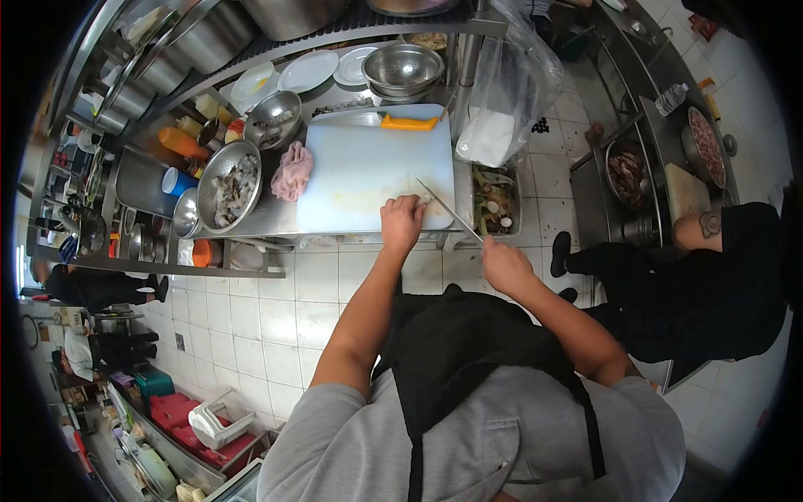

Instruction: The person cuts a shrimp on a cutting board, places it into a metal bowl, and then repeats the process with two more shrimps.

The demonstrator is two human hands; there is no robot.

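A stainless-steel desk (268, 219) stands on a white-tiled floor (251, 318) in a crowded kitchen and carries a white plastic cutting board (360, 176). The right hand (504, 266) has its grip closed round the handle of a long thin-bladed knife (447, 209) over the board's near right corner. The knife's long axis runs diagonally, tip pointing away and leftward. The left hand (403, 222) rests curled on the board beside the blade; whether its grip holds anything I cannot tell.

L hand (403, 222) on cutting board (360, 167), R hand (504, 264) w/ knife (447, 209)
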